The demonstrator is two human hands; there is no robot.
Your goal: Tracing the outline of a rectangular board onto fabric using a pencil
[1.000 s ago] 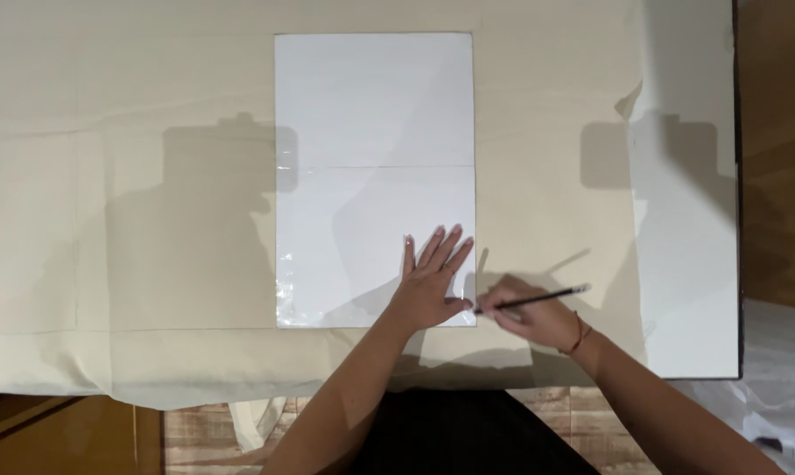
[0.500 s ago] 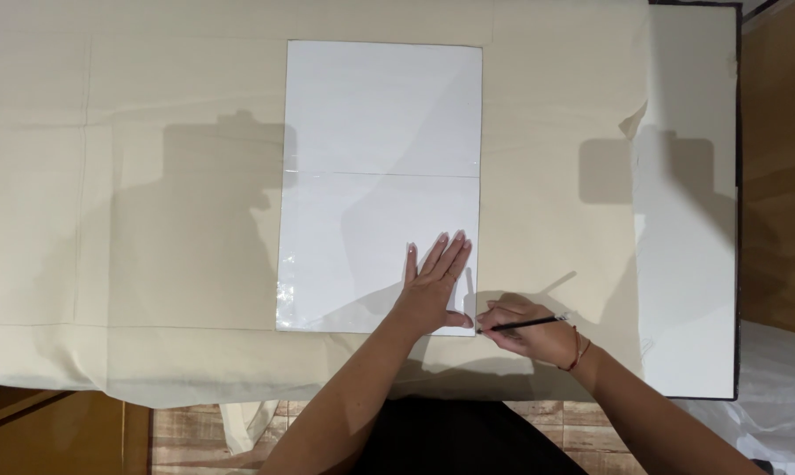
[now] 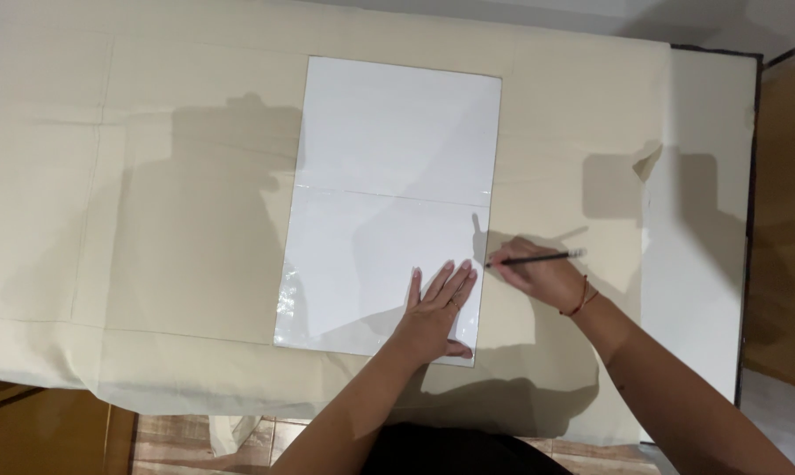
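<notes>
A white rectangular sheet (image 3: 389,176) with a faint crease across its middle lies flat on a cream cloth (image 3: 151,220). My left hand (image 3: 437,308) presses flat on the sheet's lower right corner, fingers spread a little. My right hand (image 3: 538,274) grips a dark pencil (image 3: 538,258) just outside the sheet's right edge. The pencil lies almost level, its tip touching that edge about level with my left fingertips.
The cream cloth covers the table and hangs over the near edge. A white board with a dark rim (image 3: 710,220) lies under the cloth's right side. Wooden floor (image 3: 789,220) shows at the right, and tiled floor (image 3: 239,435) below the near edge.
My right hand has slid the pencil tip up along the sheet's right edge, from near the bottom corner. My left hand stays pressed on the sheet. The view has shifted.
</notes>
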